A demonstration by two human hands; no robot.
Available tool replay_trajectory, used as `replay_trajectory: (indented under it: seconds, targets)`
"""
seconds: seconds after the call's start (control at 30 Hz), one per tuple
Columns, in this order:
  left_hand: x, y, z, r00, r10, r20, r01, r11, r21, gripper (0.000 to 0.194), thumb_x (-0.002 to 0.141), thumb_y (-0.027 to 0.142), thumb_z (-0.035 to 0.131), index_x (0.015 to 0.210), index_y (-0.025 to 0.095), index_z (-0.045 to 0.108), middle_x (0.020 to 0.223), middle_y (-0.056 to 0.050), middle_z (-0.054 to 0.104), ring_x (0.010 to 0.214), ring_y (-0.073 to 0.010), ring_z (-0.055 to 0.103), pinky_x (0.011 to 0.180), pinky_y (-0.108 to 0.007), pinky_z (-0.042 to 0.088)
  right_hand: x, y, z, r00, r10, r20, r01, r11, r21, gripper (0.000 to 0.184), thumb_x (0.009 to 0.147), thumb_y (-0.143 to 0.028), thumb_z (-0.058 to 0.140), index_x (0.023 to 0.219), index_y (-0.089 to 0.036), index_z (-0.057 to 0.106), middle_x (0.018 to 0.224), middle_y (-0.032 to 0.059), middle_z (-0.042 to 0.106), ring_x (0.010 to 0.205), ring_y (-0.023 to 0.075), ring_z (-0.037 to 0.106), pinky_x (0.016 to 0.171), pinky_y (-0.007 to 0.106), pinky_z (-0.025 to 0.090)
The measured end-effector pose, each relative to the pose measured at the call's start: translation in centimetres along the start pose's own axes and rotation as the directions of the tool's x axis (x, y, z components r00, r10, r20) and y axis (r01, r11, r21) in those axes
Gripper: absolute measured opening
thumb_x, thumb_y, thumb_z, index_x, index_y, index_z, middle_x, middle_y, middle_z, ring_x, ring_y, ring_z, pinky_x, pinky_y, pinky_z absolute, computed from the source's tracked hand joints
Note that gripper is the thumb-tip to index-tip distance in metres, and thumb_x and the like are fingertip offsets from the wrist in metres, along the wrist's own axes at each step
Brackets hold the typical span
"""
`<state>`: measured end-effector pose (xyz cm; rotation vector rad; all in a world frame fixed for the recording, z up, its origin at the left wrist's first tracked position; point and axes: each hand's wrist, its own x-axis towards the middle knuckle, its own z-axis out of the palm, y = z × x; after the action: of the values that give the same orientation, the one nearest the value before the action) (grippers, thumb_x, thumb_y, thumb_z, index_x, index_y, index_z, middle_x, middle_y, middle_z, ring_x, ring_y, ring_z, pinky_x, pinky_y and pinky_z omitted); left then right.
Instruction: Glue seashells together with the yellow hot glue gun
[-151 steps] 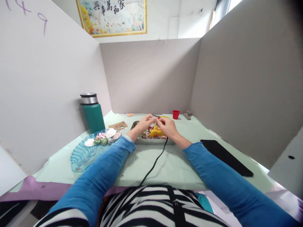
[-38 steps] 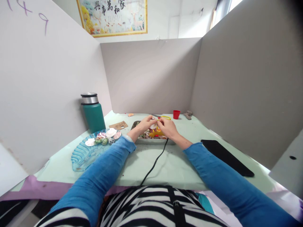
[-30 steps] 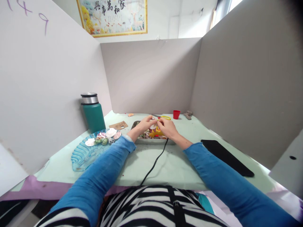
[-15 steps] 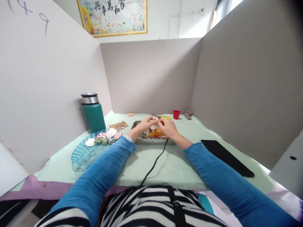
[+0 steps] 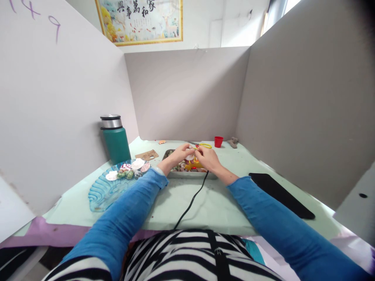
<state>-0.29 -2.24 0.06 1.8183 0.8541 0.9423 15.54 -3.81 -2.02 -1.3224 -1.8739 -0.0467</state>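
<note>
Over the metal tray [image 5: 190,175], my left hand [image 5: 179,155] closes its fingers around a white seashell [image 5: 190,157]. My right hand [image 5: 207,157] meets it there, thumb and fingertips pinched together against the shell's right edge. Whatever small piece that pinch may hold is hidden. Below both hands, the tray contains shells [image 5: 179,168] and a yellow object [image 5: 191,165] whose kind I cannot make out. From the tray's front rim, close to my right hand, a black cord [image 5: 191,201] runs toward my body.
To the left, a blue glass shell-shaped dish [image 5: 102,194] bears several shells beside a green bottle [image 5: 116,145]. Behind the tray lie yellow-handled scissors [image 5: 205,146] and a red cup [image 5: 218,142]. A black flat pad [image 5: 279,195] is at right. Grey panels [image 5: 187,93] enclose the table.
Almost nothing differs. Both hands keep their place over the tray, with at most a slight shift of the fingers and the white seashell.
</note>
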Motion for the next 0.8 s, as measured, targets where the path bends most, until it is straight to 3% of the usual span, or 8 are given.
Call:
replay_trajectory:
  seconds: [0.6, 0.8]
  targets:
    - [0.44, -0.32, -0.04, 0.999, 0.005, -0.035, -0.004, 1.0, 0.013, 0.023, 0.086, 0.038, 0.059, 0.082, 0.018, 0.047, 0.056, 0.006, 0.057, 0.046, -0.0096, 0.057, 0.044, -0.019, 0.042, -0.13, -0.17, -0.06, 1.0, -0.01, 0.006, 0.01, 1.0, -0.004, 0.024, 0.087, -0.036, 0.045, 0.074, -0.02, 0.058, 0.066, 0.0015, 0.061, 0.061, 0.0147, 0.05, 0.057, 0.026, 0.028]
    - [0.55, -0.26, 0.01, 0.999, -0.008, -0.053, 0.009, 1.0, 0.018, 0.018, 0.088, 0.033, 0.055, 0.082, 0.018, 0.047, 0.055, 0.005, 0.057, 0.046, -0.0107, 0.057, 0.045, -0.019, 0.041, -0.1, -0.23, -0.09, 1.0, -0.001, 0.004, 0.0, 1.0, 0.021, 0.024, 0.087, -0.036, 0.045, 0.073, -0.02, 0.057, 0.066, 0.0011, 0.06, 0.062, 0.0147, 0.05, 0.058, 0.026, 0.028]
